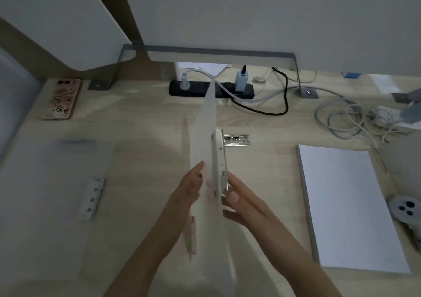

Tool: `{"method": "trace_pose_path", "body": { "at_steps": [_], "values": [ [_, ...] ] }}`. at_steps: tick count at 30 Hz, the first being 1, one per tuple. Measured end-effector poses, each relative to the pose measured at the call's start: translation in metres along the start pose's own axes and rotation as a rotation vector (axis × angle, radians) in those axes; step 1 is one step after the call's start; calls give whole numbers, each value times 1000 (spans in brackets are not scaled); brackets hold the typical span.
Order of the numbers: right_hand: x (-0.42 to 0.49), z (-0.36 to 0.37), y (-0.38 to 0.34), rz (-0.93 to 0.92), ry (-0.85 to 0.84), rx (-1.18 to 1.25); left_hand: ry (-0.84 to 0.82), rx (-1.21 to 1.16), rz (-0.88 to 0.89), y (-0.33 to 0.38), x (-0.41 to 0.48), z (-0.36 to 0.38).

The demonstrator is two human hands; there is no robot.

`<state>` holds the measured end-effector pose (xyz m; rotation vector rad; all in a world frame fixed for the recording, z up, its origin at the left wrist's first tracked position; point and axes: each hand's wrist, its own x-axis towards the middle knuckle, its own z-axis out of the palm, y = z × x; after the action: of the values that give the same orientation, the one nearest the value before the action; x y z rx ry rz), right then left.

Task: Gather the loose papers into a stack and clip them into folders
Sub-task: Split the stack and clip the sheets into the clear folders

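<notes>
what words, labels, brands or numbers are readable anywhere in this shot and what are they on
None can be read.
Phone case: cartoon doodles only, any lettering too blurred to read.
White charger in the power strip: a dark mark near its top, too small to read.
Paper stack: top sheet looks blank.
</notes>
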<state>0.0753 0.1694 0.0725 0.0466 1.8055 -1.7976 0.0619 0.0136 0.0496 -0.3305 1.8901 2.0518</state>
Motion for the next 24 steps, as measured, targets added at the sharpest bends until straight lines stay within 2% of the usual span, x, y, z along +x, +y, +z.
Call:
{"method": "trace_pose_path", "body": {
  "at_steps": [3,6,10,14,16,20,24],
  "values": [
    [16,32,2,0,-134,-67,17,-117,214,28,-9,-25],
    [38,54,19,50,-220,-239,102,23,282,35,-28,-59],
    [67,55,53,115,-191,-552,326,31,195,12,-38,-106],
    [91,36,84,181,-21,-1065,470,94,100,-11,-39,-146],
    [92,29,97,228,18,-1243,557,151,50,-29,-35,-165],
    [87,25,109,286,-3,-1362,566,157,-133,-70,-28,-196],
    [87,29,108,286,10,-1376,551,-1,-252,-97,-29,-204]
  ]
}}
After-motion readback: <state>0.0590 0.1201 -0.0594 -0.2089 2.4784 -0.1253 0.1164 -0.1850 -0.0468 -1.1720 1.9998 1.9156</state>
